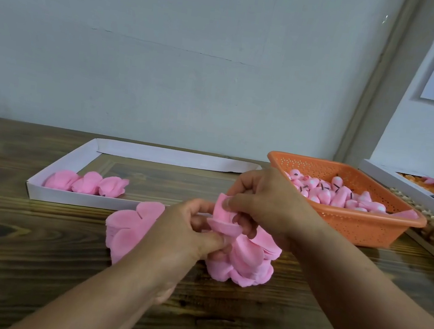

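Over a wooden table (37, 238), seen through my remote feed from the head camera, two bare hands build a pink foam blossom. The left hand (188, 232) curls round the base of the half-made flower (224, 225), thumb pressed beneath it. I judge it holds the flower clear of the tabletop so it can be worked from every side. The right hand (266, 200) comes over the top and pinches a petal (220, 205) between thumb and forefinger against the flower's side, apparently to wrap it on. Supplies sit within easy reach: a petal stack (131, 233) just left of the hands and a looser petal heap (247, 261) directly under them. An orange basket (367, 223) to the right holds pink buds (342, 199), likely the cores. At the back left, a shallow white tray (69, 198) holds three finished flowers (88, 182) in a row at its near left corner, kept apart from the raw stock, I take it, to spare them crushing
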Tool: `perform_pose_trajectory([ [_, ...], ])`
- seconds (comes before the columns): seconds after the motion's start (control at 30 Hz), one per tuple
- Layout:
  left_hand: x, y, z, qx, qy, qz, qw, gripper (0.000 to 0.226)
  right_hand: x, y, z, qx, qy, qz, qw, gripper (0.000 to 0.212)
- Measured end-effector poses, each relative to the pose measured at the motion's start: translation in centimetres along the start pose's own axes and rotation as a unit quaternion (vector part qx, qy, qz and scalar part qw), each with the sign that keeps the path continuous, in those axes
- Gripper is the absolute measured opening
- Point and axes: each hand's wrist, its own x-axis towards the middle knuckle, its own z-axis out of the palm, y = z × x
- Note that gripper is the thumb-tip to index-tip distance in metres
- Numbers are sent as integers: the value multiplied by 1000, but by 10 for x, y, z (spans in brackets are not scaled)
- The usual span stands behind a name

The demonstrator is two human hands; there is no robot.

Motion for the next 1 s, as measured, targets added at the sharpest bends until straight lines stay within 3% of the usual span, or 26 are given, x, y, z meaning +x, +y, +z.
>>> perform_pose_trajectory([
  [0.27, -1, 4, 6, -24, 33, 12, 999, 9, -1, 3, -3, -8, -8, -16, 1000, 17],
  [0.53, -2, 8, 3, -52, 3, -21, 998, 11, -4, 7, -8, 41, -54, -44, 997, 12],
  [1.0, -2, 14, 1, -56, -2, -40, 998, 10, -12, 7, -10, 11, -70, -99, 993, 12],
])
